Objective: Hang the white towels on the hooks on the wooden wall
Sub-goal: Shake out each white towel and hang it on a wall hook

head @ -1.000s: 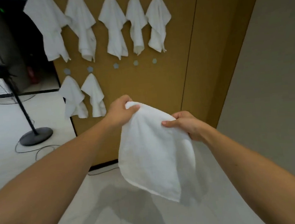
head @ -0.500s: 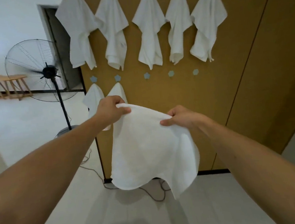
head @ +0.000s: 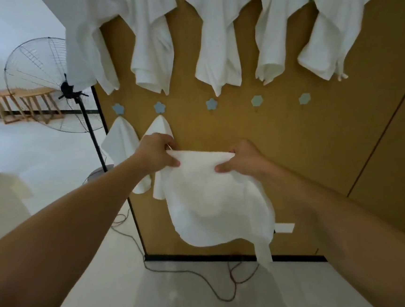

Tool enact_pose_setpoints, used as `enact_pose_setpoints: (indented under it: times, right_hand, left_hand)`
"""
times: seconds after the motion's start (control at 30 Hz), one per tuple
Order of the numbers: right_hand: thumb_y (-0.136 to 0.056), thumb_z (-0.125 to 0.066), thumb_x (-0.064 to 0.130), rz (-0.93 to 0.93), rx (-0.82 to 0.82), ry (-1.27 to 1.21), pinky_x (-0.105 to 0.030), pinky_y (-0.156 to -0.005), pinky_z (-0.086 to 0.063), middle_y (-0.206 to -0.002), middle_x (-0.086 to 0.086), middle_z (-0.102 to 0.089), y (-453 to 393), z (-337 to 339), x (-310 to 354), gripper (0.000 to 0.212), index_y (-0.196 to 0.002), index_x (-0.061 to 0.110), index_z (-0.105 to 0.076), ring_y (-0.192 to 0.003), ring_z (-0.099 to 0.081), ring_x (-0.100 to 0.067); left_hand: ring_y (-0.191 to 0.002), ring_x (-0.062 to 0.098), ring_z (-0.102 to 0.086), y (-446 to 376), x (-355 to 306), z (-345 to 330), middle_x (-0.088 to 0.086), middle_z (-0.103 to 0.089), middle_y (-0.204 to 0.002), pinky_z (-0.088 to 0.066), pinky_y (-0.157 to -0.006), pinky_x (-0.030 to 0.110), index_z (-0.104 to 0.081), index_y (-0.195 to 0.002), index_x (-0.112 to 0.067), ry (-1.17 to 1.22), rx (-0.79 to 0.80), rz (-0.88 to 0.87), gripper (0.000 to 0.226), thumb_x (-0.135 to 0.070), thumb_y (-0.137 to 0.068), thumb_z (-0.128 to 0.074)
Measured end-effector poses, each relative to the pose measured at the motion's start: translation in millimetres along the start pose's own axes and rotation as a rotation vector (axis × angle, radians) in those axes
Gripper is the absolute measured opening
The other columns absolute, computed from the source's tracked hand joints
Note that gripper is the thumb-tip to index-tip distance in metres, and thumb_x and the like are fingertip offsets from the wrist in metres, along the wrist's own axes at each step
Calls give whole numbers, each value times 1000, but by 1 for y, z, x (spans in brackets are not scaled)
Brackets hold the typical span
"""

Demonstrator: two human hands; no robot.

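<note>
The upper row on the wooden wall (head: 281, 146) looks finished: five white towels hang there, their hooks hidden above the frame edge. On the lower row of blue flower-shaped hooks, the first hook (head: 118, 108) and the second hook (head: 159, 107) each carry a hung towel (head: 121, 140), while the third hook (head: 211, 104), the fourth (head: 257, 100) and the fifth (head: 304, 99) are bare. So, as far as this view shows, seven towels are up and three hooks remain to fill.

The towel in hand (head: 215, 201) is held up in front of the wall, below the bare third hook, its lower part drooping toward the floor. The left hand (head: 158, 154) pinches its top left corner between thumb and curled fingers; the right hand (head: 245, 159) grips the top edge further right the same way. My judgement is that this towel is meant for the third hook, which it has not yet reached.

No container is in view, so nothing shows how many towels are still waiting.
</note>
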State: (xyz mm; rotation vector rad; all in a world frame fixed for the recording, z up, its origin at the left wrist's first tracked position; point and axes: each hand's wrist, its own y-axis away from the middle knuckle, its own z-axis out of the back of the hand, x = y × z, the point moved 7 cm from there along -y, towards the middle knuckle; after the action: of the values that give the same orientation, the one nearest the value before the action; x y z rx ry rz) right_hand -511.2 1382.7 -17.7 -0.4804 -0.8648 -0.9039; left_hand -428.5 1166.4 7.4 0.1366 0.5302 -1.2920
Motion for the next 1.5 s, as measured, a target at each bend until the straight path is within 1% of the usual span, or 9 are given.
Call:
enact_pose_setpoints:
  times: [0.13, 0.3, 0.5, 0.67, 0.9, 1.03, 1.17, 1.33, 1.5]
  right_hand:
    - [-63, -93, 15, 37, 72, -42, -15, -50, -46, -61, 11, -67, -69, -9, -2, 29, -69, 16, -65, -58, -65, -2]
    - [-66, -90, 8, 33, 59, -46, -11, -46, -36, -52, 15, -53, -154, 0, 1, 31, -60, 14, -60, -45, -51, 5]
    - [-69, -90, 18, -25, 31, -83, -11, -50, -41, -56, 17, -59, -240, 14, -17, 25, -65, 12, -66, -55, -58, 5]
    - [-79, -80, 46, -146, 100, -50, -11, -53, -49, -74, 16, -74, -276, 16, -46, 24, -86, 23, -73, -67, -70, 0]
    - [-78, -82, 41, -136, -121, -367, -24, -61, -58, -83, 3, -77, -309, 43, -72, 26, -81, 17, -75, -77, -75, -14]
    - [-78, -84, 33, -97, -295, -400, -45, -84, -59, -91, -11, -76, -323, 47, -77, 33, -90, 4, -75, -87, -73, -26]
    - [-78, -82, 32, 16, -531, -207, -36, -66, -54, -72, -18, -68, -325, 45, -86, 35, -71, 1, -66, -67, -66, -24]
    - [-91, -67, 17, 532, -792, 226, -39, -57, -53, -74, -5, -65, -302, 25, -82, 8, -92, 11, -71, -66, -60, -22]
    - [-93, -64, 10, 451, -628, 212, -39, -64, -56, -95, -12, -68, -304, -12, -122, 41, -134, 15, -62, -75, -65, -25]
  left_hand:
    - [-110, 8, -47, -67, -18, -49, -15, -55, -120, -37, -90, 24, -61, -126, -30, 54, 299, -186, 63, -33, -69, -86]
    - [-81, 15, -58, -158, -16, -77, -13, -61, -79, -41, -69, 27, -63, -79, -37, 145, 380, -310, 15, -33, -79, -78]
    - [-89, 9, -58, -248, 9, -90, -9, -66, -95, -42, -70, 23, -69, -96, -29, 283, 438, -246, 19, -37, -81, -77]
    - [-79, -1, -58, -303, 34, -99, -18, -63, -87, -37, -58, 10, -67, -89, -32, 463, 276, -125, 7, -31, -86, -73]
    - [-78, 5, -60, -339, 58, -107, -11, -67, -83, -41, -63, 19, -69, -78, -27, 689, 91, 25, 9, -30, -85, -73]
    - [-67, 2, -60, -339, 53, -111, -5, -67, -71, -41, -61, 8, -70, -74, -19, 514, -148, -58, 31, -49, -84, -70]
    - [-67, 3, -55, -329, 47, -122, -15, -57, -73, -45, -63, 24, -49, -89, -38, 299, -394, -62, 19, -55, -86, -57]
    - [-77, -11, -55, -311, 20, -156, -28, -52, -78, -38, -65, 4, -51, -104, -42, 350, -478, -148, 12, -45, -98, -41]
    - [-88, -9, -61, -292, 13, -174, -28, -62, -94, -44, -75, 4, -56, -118, -41, 360, -569, -38, 26, -47, -103, -35]
